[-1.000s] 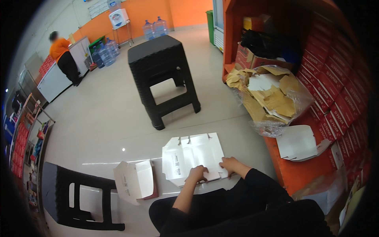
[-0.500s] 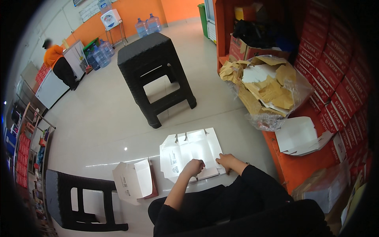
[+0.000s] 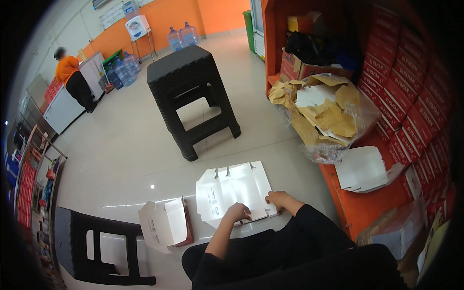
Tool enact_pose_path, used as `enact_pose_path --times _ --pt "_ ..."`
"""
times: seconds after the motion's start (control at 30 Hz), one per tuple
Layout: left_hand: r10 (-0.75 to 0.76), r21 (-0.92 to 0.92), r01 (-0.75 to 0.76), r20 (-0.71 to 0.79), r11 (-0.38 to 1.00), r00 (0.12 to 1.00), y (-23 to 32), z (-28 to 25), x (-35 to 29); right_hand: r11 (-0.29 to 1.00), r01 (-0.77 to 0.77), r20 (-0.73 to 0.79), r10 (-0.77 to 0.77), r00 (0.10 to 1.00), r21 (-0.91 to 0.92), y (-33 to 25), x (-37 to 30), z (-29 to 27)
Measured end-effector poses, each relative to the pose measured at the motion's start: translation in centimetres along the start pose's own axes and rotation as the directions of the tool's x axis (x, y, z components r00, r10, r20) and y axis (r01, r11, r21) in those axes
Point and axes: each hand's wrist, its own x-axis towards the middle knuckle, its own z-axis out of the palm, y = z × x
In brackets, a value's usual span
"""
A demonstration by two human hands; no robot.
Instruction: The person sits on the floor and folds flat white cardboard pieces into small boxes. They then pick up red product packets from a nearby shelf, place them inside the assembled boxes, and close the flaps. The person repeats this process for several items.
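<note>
A white cardboard box blank (image 3: 234, 186), unfolded with slots along its far edge, lies in front of me above my lap. My left hand (image 3: 236, 212) is bent over its near edge, fingers curled onto a near flap. My right hand (image 3: 282, 200) pinches the near right corner, thumb on top and fingers over the edge. To the left stands a partly folded box (image 3: 166, 222), white inside with a red side. Another white box (image 3: 365, 169), open and partly folded, rests on the orange shelf at my right.
A black stool (image 3: 193, 96) stands ahead, and another black stool (image 3: 104, 246) is at the left. Torn brown paper with white sheets (image 3: 328, 108) sits on the orange ledge (image 3: 345, 208). Red boxes (image 3: 411, 92) are stacked at right. A person in orange (image 3: 70, 72) stands far left.
My left hand has come down from above the blank to its near edge, its fingers now lower on the flap. My right hand stays at the right corner.
</note>
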Motion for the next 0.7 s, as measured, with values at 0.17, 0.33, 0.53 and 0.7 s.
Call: enact_pose_path --times 0.17,0.33,0.53,0.7 --pt "0.045 -0.008 -0.045 -0.019 0.999 0.999 0.5 -0.3 0.2 0.967 -0.002 -0.041 0.013 0.999 0.255 2.7 0.9 1.3" --pt "0.017 0.007 -0.017 -0.002 1.000 1.000 0.8 -0.5 0.4 0.936 0.080 -0.333 0.042 0.942 0.343 2.9 0.2 0.1" --pt "0.067 -0.039 -0.067 -0.005 0.997 0.998 1.7 -2.2 -0.7 0.924 0.121 -0.306 -0.005 0.952 0.363 1.4 -0.7 -3.3" --pt "0.089 -0.046 -0.090 -0.027 0.995 0.996 2.2 -3.2 -1.6 0.549 0.112 -0.170 0.056 0.984 0.828 3.2 -0.4 -2.4"
